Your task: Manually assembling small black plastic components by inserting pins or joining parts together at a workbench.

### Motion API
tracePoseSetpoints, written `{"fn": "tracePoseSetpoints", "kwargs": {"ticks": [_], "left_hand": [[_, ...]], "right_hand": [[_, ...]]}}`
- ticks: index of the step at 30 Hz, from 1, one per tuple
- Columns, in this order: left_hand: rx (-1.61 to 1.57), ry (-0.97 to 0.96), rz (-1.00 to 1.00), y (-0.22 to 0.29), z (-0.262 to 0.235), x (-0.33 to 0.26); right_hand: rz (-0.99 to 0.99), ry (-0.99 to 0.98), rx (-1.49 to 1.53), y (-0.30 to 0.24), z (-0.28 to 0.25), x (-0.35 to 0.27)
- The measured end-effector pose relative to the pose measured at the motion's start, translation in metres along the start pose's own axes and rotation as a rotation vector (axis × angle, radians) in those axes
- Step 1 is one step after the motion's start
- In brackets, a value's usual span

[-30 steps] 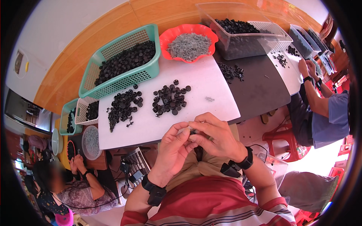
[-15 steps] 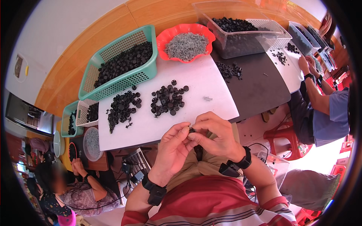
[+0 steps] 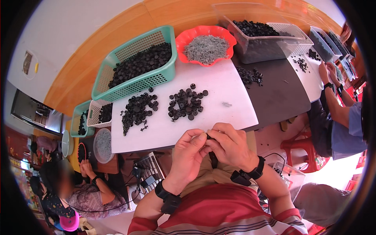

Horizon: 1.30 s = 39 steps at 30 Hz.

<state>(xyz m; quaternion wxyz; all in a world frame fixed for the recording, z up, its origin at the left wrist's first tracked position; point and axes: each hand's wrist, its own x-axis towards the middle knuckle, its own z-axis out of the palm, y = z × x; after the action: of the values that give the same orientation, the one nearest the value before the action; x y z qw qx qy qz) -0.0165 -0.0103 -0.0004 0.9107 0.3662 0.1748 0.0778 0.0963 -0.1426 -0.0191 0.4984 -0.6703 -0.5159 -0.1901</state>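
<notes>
My left hand (image 3: 188,153) and my right hand (image 3: 231,145) meet just below the near edge of the white board (image 3: 164,131), fingertips pinched together on a small black part (image 3: 209,138) that is mostly hidden between them. On the board lie two heaps of small black round parts, one on the left (image 3: 137,109) and one in the middle (image 3: 186,103). A few tiny grey pieces (image 3: 226,104) lie to the right of them.
A teal basket (image 3: 135,66) of black parts and a red bowl (image 3: 206,41) of grey metal pieces stand behind the board. A clear tub (image 3: 258,33) of black parts sits on the dark table (image 3: 274,94). People sit at the right (image 3: 337,117) and lower left (image 3: 86,188).
My two hands have stayed together at the board's edge, shifting slightly while my fingers work the small black part. The heaps have not moved.
</notes>
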Motion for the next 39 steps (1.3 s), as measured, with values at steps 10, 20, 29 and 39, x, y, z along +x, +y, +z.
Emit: {"fn": "tracePoseSetpoints", "kwargs": {"ticks": [10,20,29,39], "left_hand": [[1.204,0.331,0.675,0.012,-0.023,0.011],[1.831,0.342,0.937,0.023,-0.014,0.044],[1.637,0.342,0.835,0.025,-0.008,0.041],[0.837,0.147,0.531,0.029,-0.018,0.023]], "right_hand": [[0.075,0.059,0.04,0.007,-0.001,-0.003],[0.149,0.059,0.143,0.002,-0.011,-0.006],[0.194,0.058,0.203,0.003,-0.016,-0.009],[0.231,0.067,0.261,0.005,-0.017,-0.008]]}}
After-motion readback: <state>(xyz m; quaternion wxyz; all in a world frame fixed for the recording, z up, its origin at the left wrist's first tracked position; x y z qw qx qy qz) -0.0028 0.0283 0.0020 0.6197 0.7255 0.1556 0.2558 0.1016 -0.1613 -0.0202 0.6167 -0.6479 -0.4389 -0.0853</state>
